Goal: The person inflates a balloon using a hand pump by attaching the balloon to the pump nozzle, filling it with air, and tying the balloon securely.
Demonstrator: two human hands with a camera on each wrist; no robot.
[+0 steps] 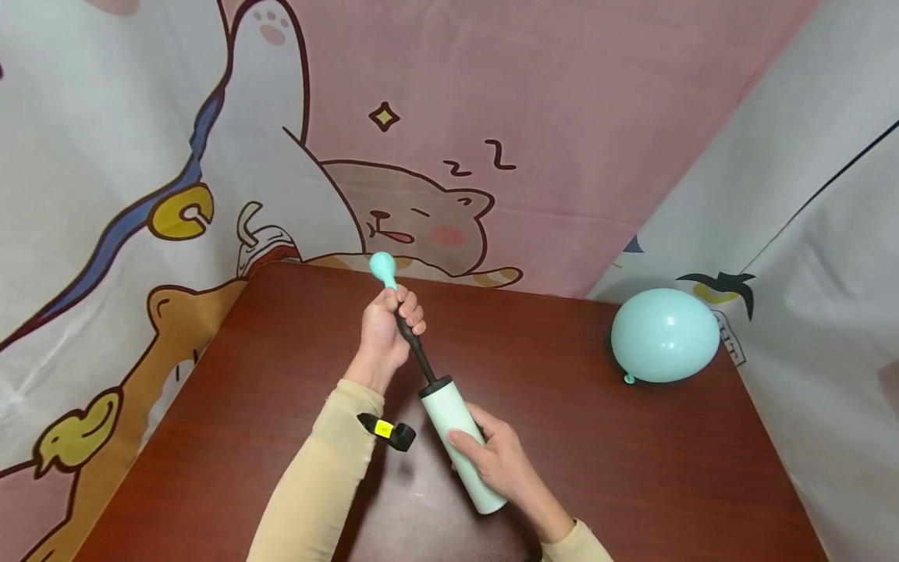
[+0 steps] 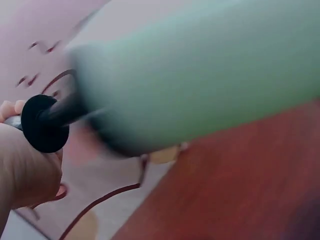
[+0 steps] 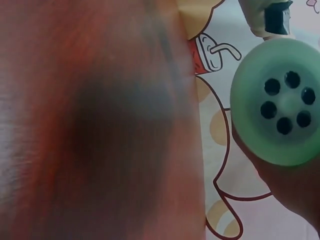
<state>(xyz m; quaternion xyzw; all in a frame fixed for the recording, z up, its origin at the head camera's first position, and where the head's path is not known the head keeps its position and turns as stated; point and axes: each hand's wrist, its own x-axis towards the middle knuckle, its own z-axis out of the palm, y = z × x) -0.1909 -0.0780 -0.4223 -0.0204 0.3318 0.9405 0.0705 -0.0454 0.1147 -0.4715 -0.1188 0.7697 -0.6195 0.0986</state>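
Observation:
A mint-green balloon pump [image 1: 460, 445] with a black end cap and rod slants above the table. My left hand [image 1: 385, 328] grips the black upper end of the pump, with a small, slightly filled teal balloon [image 1: 382, 265] sticking up from its top. The balloon's neck is partly hidden by thumb and fingers. My right hand [image 1: 495, 453] holds the pump's pale barrel, thumb across its front. In the left wrist view the barrel [image 2: 210, 75] is blurred, and a black disc [image 2: 45, 123] sits beside the left hand. The right wrist view shows the barrel's holed round base [image 3: 287, 102].
A larger inflated teal balloon [image 1: 665, 336] with a closed neck lies at the right rear of the brown table [image 1: 562, 359]. Behind it hangs a cartoon-printed cloth [image 1: 562, 117]. A black camera [image 1: 396, 433] is strapped to the left wrist.

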